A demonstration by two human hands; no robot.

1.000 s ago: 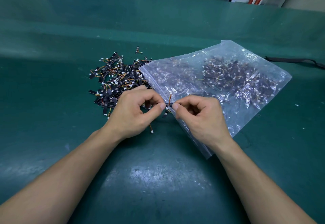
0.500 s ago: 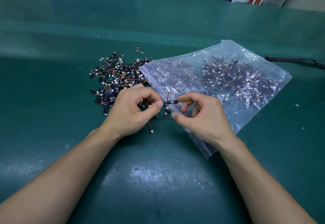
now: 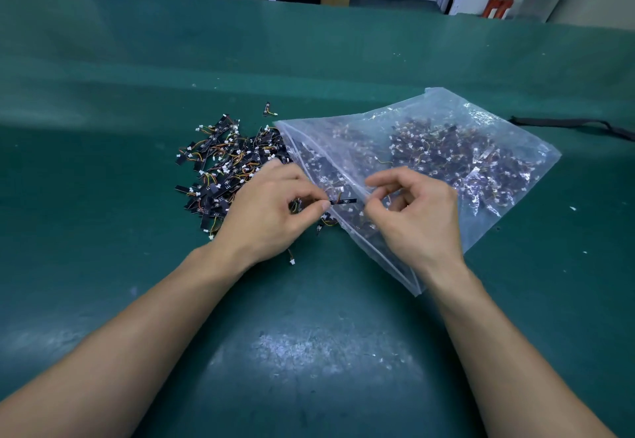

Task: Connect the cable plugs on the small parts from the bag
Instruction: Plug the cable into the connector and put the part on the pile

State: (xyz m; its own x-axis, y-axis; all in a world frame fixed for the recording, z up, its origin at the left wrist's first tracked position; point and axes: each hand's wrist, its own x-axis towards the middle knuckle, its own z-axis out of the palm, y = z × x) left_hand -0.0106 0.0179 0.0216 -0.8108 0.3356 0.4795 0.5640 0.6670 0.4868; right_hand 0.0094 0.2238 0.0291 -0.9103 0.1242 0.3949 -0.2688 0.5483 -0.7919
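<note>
"Head view, so tell me: where was the part?"

"The small black strip (image 3: 342, 201) stuck out sideways from the left hand (image 3: 271, 211), pinched at one end between thumb and forefinger. Its orange wire (image 3: 339, 196) looped up just beside the fingertips. I judged that grip left the free end clear for plugging."

"And the right hand (image 3: 415, 214)?"

"Just beyond that free end, not touching it. Its fingers were loosely curled, thumb and forefinger parted, with nothing seen between them. It looked poised to take the plug."

"Around them?"

"The clear bag (image 3: 443, 101) lay under and beyond the right hand, its mouth toward the left hand, probably to keep fresh parts near. The loose pile (image 3: 223, 169) sat beyond the left hand's knuckles on the green table (image 3: 309, 351)."
</note>
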